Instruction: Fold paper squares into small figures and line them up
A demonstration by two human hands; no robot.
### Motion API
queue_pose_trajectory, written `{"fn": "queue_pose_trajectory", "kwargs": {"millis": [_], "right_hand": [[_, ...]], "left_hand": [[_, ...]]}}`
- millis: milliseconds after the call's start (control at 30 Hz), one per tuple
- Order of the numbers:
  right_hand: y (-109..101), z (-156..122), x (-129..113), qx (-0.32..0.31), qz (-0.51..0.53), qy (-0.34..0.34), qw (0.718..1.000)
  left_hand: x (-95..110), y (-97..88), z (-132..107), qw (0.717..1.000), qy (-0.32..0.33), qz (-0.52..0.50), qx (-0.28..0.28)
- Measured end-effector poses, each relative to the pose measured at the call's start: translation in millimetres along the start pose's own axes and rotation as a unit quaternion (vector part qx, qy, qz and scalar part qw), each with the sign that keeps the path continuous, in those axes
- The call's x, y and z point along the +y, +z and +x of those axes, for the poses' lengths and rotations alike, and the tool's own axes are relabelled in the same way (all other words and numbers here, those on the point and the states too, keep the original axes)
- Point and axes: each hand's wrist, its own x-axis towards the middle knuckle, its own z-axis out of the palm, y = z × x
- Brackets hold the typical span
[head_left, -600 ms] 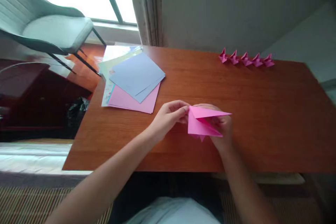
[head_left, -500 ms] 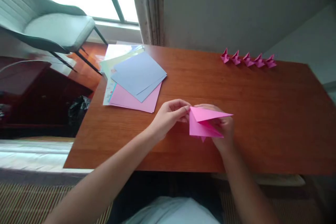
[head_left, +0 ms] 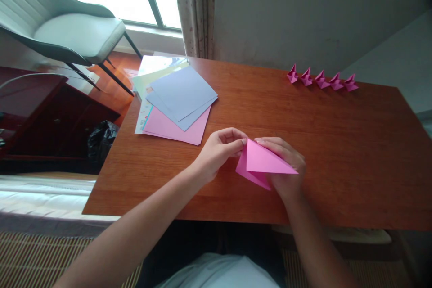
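Note:
A pink sheet of paper folded into a triangle [head_left: 261,165] is held just above the front middle of the wooden table [head_left: 337,153]. My left hand [head_left: 221,149] pinches its left corner with fingers curled. My right hand [head_left: 286,166] grips the sheet from the right, fingers over the top edge and palm partly hidden under the paper. A lower flap of the paper sticks out to the left under the top fold.
A stack of blue and pink paper sheets [head_left: 178,103] lies at the table's left rear. Several small pink folded figures [head_left: 322,79] stand in a row at the far right rear. A grey chair [head_left: 67,31] stands by the window beyond the table's left end.
The upper flap of the pink paper has come down flatter onto the lower layer, and my right hand has shifted over its top edge. The left hand has stayed at the corner.

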Motion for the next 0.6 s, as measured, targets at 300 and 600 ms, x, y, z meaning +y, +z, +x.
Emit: {"fn": "queue_pose_trajectory", "kwargs": {"millis": [300, 600], "right_hand": [[4.6, 2.6, -4.2, -0.024, -0.070, -0.051, 0.996], [5.0, 1.2, -7.4, -0.035, -0.065, -0.055, 0.996]], "left_hand": [[-0.4, 1.4, -2.8, 0.994, 0.060, 0.088, 0.014], [0.6, -1.1, -5.6, 0.996, 0.057, 0.066, -0.005]]}}
